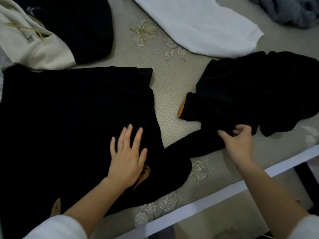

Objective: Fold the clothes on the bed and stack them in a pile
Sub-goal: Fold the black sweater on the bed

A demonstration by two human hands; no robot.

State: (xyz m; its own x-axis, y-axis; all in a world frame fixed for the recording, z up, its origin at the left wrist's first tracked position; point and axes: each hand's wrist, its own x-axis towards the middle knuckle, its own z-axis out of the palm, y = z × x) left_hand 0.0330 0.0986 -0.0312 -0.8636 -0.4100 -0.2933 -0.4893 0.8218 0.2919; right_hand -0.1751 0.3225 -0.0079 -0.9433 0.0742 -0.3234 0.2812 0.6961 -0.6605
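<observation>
Our black top (69,109) lies spread on the bed (172,80). Our left hand (128,156) rests flat and relaxed on its body, while our right hand (238,144) pinches the end of its sleeve (198,145), stretched right of that body. We judge the cloth soft, limp and light, so seams and cuffs give the surest hold.

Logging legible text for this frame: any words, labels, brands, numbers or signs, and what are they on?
No text can be read anywhere in this frame.
Too blurred to read: the pale mark on the dark garment at top left.
No lettering visible: the tan patch beside the left hand on the black garment.
Flower and leaf print only: the bed cover.
</observation>
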